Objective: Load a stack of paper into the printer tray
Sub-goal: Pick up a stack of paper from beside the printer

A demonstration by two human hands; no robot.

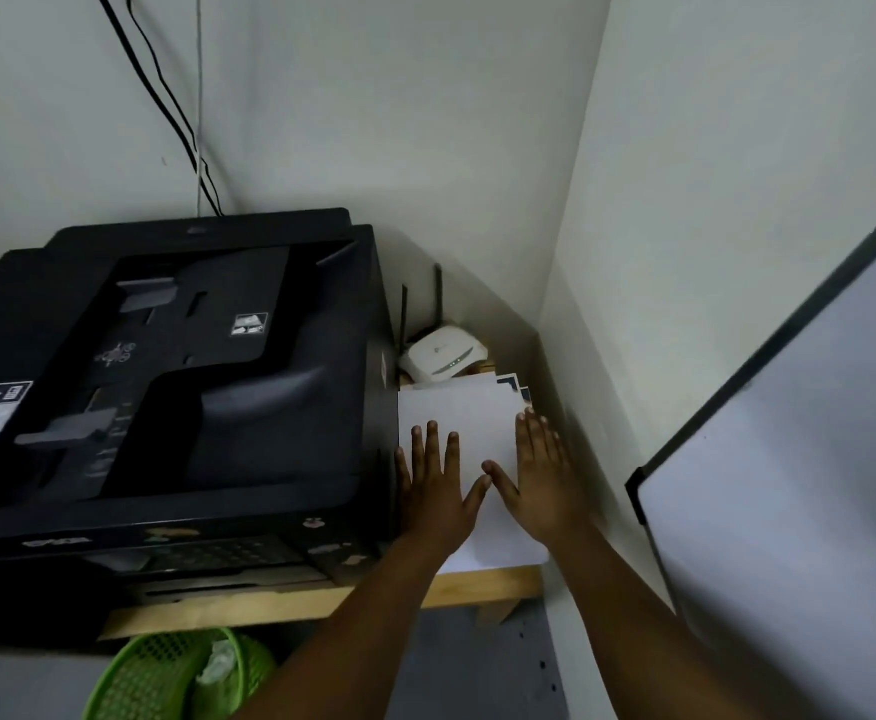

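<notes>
Both hands lie flat with fingers spread, gripping nothing, left hand (438,480) and right hand (542,475) atop the paper stack (459,413), long axis running ahead of the fingertips, printer (165,381) just left.

Head camera looking down from my own eye line into a room corner.

I am wearing the only camera, so no second view is sharing anything; it is tilting forward and down, sitting close over the printer (165,387) at left, the paper stack (456,423) at centre, the whiteboard (789,459) crowding the right edge, the lens bending straight lines outward.
</notes>
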